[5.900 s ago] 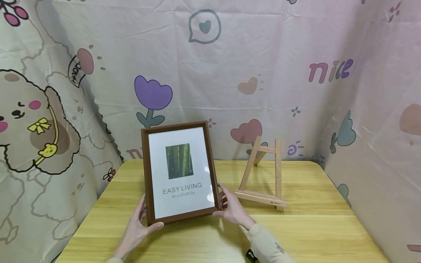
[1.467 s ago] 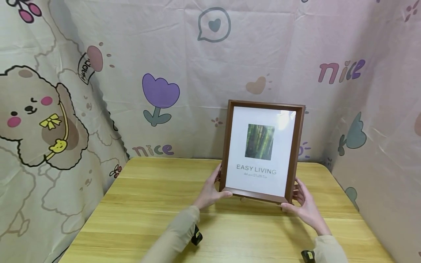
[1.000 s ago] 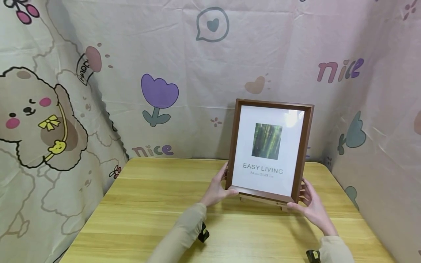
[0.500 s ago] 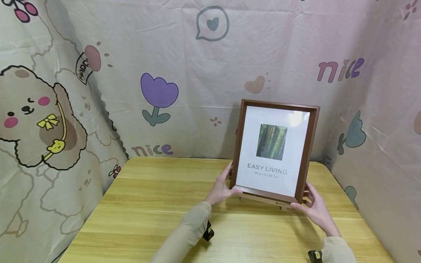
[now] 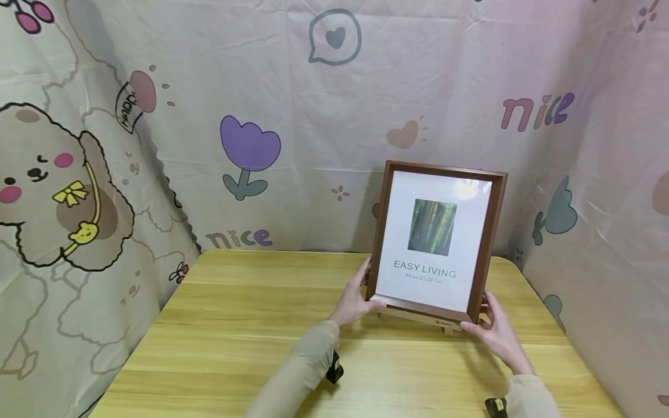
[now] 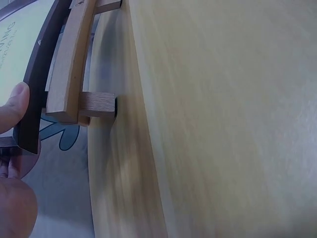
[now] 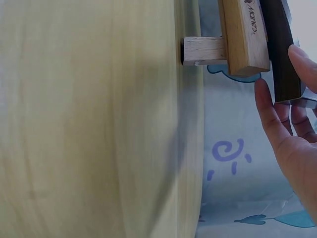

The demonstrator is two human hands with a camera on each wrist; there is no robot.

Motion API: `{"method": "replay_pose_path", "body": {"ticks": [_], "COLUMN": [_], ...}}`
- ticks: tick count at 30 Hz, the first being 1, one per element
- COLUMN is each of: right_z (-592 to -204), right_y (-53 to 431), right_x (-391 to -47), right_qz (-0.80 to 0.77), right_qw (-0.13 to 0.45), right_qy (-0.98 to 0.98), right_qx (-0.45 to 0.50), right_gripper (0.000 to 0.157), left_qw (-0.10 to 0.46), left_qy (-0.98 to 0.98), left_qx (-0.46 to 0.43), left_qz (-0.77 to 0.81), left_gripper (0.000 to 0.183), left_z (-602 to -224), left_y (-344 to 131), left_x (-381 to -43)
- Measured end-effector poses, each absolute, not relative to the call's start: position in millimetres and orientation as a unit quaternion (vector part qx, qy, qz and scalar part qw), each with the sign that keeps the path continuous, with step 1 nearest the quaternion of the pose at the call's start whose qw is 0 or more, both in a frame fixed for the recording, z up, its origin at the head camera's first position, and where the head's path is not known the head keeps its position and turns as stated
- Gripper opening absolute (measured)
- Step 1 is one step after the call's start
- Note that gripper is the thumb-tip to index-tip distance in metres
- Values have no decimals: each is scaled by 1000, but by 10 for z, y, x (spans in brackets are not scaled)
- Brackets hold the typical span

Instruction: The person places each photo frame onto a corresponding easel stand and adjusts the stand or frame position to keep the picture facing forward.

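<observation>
Head: brown EASY LIVING picture frame [image 5: 434,238] at far right of wooden table [image 5: 251,325], leaning back over easel ledge [image 5: 420,319]; left hand [image 5: 355,299] and right hand [image 5: 497,335] pinch its 2 lower corners. Left wrist: thumb on frame front, fingers behind; bottom edge right by ledge, contact unclear. Right wrist: same pinch, 1 fingertip near ledge end.

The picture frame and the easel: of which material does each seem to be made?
Picture frame: smooth, brown, with slight sheen; stained wood or wood-look plastic, unclear which. Its clear front shows a bright reflection, probably glass or plastic. Easel: likely pale wood, seemingly unpainted; grain shows on its leg in the right wrist view.
</observation>
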State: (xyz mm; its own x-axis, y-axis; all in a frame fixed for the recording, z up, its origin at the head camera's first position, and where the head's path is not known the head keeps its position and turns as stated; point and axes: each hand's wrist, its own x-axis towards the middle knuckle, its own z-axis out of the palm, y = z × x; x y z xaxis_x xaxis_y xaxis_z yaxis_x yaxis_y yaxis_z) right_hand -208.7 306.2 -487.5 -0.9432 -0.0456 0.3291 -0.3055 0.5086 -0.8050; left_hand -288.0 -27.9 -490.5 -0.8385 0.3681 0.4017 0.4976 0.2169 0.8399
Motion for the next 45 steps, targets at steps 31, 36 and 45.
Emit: {"method": "replay_pose_path", "body": {"ticks": [31, 36, 45], "right_z": [-4970, -4991, -4991], "right_y": [3062, 3060, 3060], "right_x": [-2120, -2136, -2142], "right_qz": [482, 487, 482], "right_qw": [150, 152, 142], "right_qy": [-856, -853, -859], "right_qx": [108, 113, 100], "right_gripper": [95, 93, 91], "left_qw": [64, 64, 59], "left_qy": [-781, -782, -791], "left_qx": [-269, -266, -253], "left_qz": [-560, -561, -555], "left_gripper": [114, 114, 114], "left_z": [-5002, -5013, -5015], "left_y": [-156, -155, -157], "left_x": [-2920, -2916, -2913]}}
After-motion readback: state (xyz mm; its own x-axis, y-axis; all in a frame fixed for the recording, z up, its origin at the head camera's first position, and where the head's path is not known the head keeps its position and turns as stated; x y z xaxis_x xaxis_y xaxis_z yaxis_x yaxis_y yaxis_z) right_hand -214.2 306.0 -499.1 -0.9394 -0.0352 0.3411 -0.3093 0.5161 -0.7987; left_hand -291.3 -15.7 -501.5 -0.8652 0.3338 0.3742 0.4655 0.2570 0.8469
